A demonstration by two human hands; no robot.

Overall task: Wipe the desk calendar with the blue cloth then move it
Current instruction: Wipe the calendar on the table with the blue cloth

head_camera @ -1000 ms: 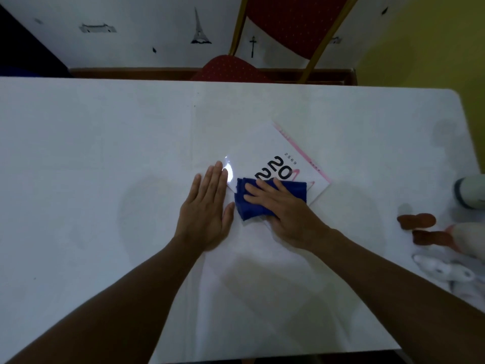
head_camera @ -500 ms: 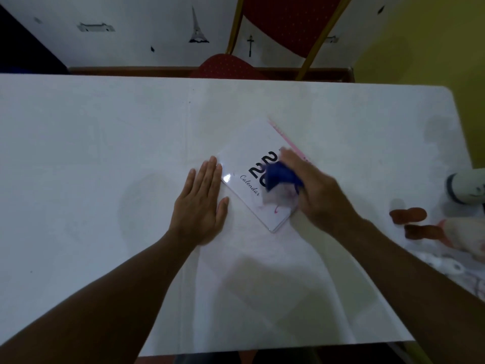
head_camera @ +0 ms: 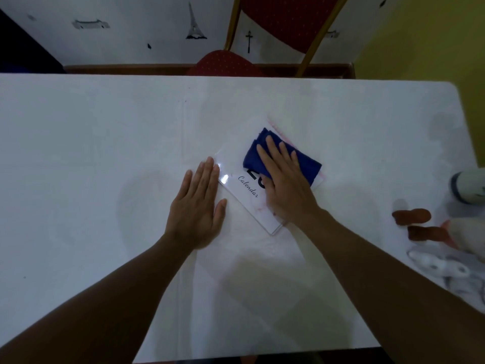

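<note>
A white desk calendar (head_camera: 248,191) lies flat and turned at an angle in the middle of the white table (head_camera: 91,153); the word "Calendar" shows on its near-left part. A folded blue cloth (head_camera: 307,165) covers its far half. My right hand (head_camera: 284,179) presses flat on the cloth, fingers spread and pointing away from me. My left hand (head_camera: 199,206) lies flat on the table at the calendar's left edge, fingertips touching its corner, holding nothing.
A stuffed toy with brown feet (head_camera: 414,216) and other pale soft things (head_camera: 441,269) lie at the table's right edge. A red chair (head_camera: 225,63) stands behind the far edge, against a white wall. The near table edge runs just below my forearms.
My right hand has swept the cloth from the calendar's near left to its right side, then up onto its far half. My left hand has stayed in place.
</note>
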